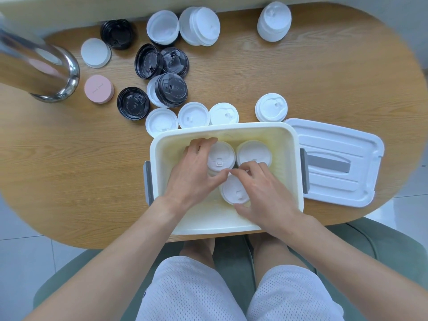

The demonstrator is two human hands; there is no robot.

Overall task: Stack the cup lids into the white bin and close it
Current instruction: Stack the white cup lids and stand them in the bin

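The white bin (289, 144) stands open at the table's near edge with three stacks of white lids inside. My left hand (194, 172) curls round the back-left lid stack (221, 156), fingers over its far rim and thumb at its near side. My right hand (261, 191) grips the front lid stack (232, 191), thumb at its near edge and fingertips at its far edge. A third lid stack (253, 152) sits at the back right of the bin. The bin's white cover (333, 163) with a grey handle lies flat to the right.
Loose white lids (193, 115) line the bin's far wall, one more (271, 107) to the right. Black lids (170, 89) and white stacks (199, 25) spread over the far table. A steel container (39, 66) and a pink lid (98, 89) stand at left.
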